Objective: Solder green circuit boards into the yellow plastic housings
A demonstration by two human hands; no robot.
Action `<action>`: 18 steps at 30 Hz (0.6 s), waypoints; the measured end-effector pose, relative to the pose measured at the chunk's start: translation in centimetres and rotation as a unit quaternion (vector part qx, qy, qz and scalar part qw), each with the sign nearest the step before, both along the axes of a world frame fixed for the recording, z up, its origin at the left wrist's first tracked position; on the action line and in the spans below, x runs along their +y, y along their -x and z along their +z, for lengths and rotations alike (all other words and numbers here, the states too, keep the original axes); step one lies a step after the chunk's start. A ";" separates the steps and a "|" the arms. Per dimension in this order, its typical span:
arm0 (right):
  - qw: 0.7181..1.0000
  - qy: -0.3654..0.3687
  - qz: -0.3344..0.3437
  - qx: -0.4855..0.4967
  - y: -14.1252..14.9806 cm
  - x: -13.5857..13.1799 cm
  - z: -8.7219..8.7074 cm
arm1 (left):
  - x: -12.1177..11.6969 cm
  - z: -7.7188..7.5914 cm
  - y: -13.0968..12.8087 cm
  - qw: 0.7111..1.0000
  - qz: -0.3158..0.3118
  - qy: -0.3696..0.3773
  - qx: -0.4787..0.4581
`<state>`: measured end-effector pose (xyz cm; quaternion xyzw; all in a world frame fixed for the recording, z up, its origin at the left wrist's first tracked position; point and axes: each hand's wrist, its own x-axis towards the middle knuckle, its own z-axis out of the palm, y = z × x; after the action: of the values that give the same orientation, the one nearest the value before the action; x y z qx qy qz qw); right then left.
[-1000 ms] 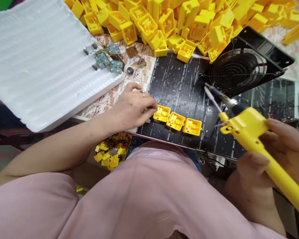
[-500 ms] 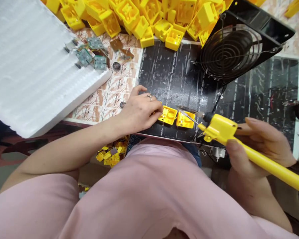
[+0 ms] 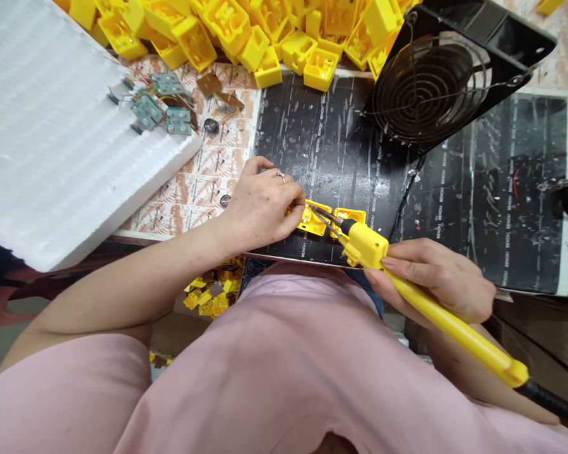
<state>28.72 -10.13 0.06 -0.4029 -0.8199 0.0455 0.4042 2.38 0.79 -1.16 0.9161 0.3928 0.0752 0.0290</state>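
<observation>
My right hand (image 3: 438,280) is wrapped around the yellow handle of a soldering iron (image 3: 369,243), whose cable trails off at lower right. Its thin metal tip points left, over a small open yellow plastic case (image 3: 316,221) on the black mat. My left hand (image 3: 272,205), with a ring on one finger, is closed at the left edge of that case. Its fingertips partly cover the case, so any small part pinched there is hidden. A second yellow case (image 3: 357,215) lies just to the right, partly behind the iron.
A heap of yellow cases (image 3: 231,28) fills the back. A black fan with a wire guard (image 3: 419,101) stands at back right. White foam (image 3: 76,139) lies at left, with green circuit boards (image 3: 146,112) on its edge. Small round black parts (image 3: 211,126) sit nearby.
My right hand has brought the soldering iron left and down, so its tip is now over the left case beside my left fingers. The left hand stays at the case.
</observation>
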 end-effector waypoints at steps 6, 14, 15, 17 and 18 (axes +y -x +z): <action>0.998 0.043 0.021 -0.039 -0.4 -0.3 0.8 | 0.0 0.2 -0.2 1.000 -0.008 -0.007 0.021; 0.998 0.061 -0.024 0.001 -2.1 -1.0 -0.1 | 0.1 0.0 -0.2 0.999 -0.014 -0.014 0.033; 0.998 0.062 -0.022 0.007 -2.1 -0.9 -0.3 | 0.1 -0.1 -0.3 0.999 -0.014 -0.011 0.035; 0.998 0.064 -0.011 0.024 -2.0 -0.8 -0.4 | -0.1 0.1 -0.3 1.000 -0.009 0.000 0.025; 0.997 0.064 -0.004 0.032 -1.9 -0.7 -0.4 | -0.1 0.3 -0.2 1.000 -0.002 0.005 0.008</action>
<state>30.61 -10.79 -0.36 -0.4293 -0.8005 0.1092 0.4038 2.56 0.68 -0.87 0.9171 0.3920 0.0662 0.0307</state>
